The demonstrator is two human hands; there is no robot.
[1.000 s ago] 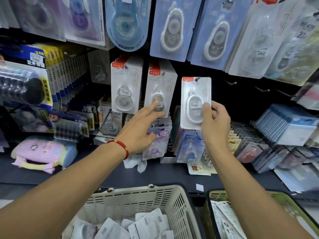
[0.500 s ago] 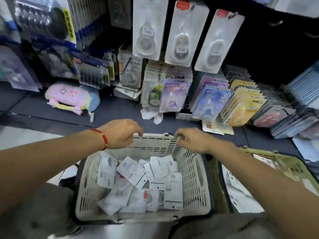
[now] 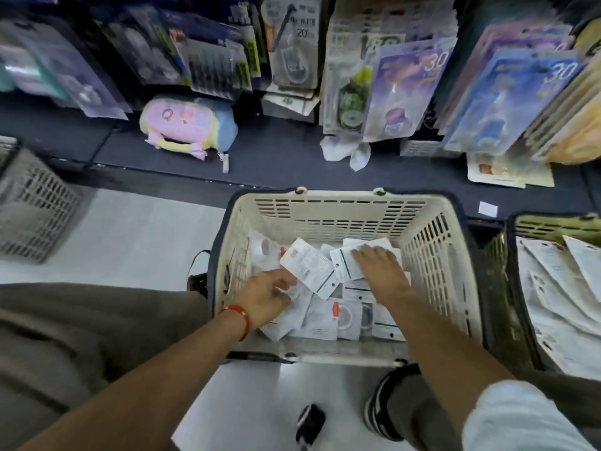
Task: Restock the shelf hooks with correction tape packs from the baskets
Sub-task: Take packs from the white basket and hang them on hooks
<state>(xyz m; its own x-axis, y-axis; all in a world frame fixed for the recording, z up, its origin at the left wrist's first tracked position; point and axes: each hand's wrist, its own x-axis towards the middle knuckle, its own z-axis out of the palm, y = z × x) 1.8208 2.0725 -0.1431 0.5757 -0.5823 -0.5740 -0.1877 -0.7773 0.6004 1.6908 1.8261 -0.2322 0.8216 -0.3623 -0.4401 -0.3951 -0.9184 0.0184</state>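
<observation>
A cream basket (image 3: 432, 255) on the floor below me holds several white correction tape packs (image 3: 325, 323), lying mostly back side up. My left hand (image 3: 266, 299), with a red bracelet at the wrist, is inside the basket and pinches the edge of one tilted pack (image 3: 309, 271) between fingers and thumb. My right hand (image 3: 380, 271) lies palm down on the pile, its fingers straight and resting on another pack (image 3: 344, 263). The shelf hooks are out of view above.
A green basket (image 3: 549, 224) with more white packs stands at the right. A grey basket (image 3: 32, 209) sits at the left. A dark shelf base (image 3: 283, 157) carries a pastel pouch (image 3: 188, 126) and hanging stationery packs (image 3: 403, 89). My shoes (image 3: 380, 408) are below the basket.
My view has dropped from the hooks to the basket. Both hands came down from the shelf and past the basket rim into the pile; the left now holds a pack.
</observation>
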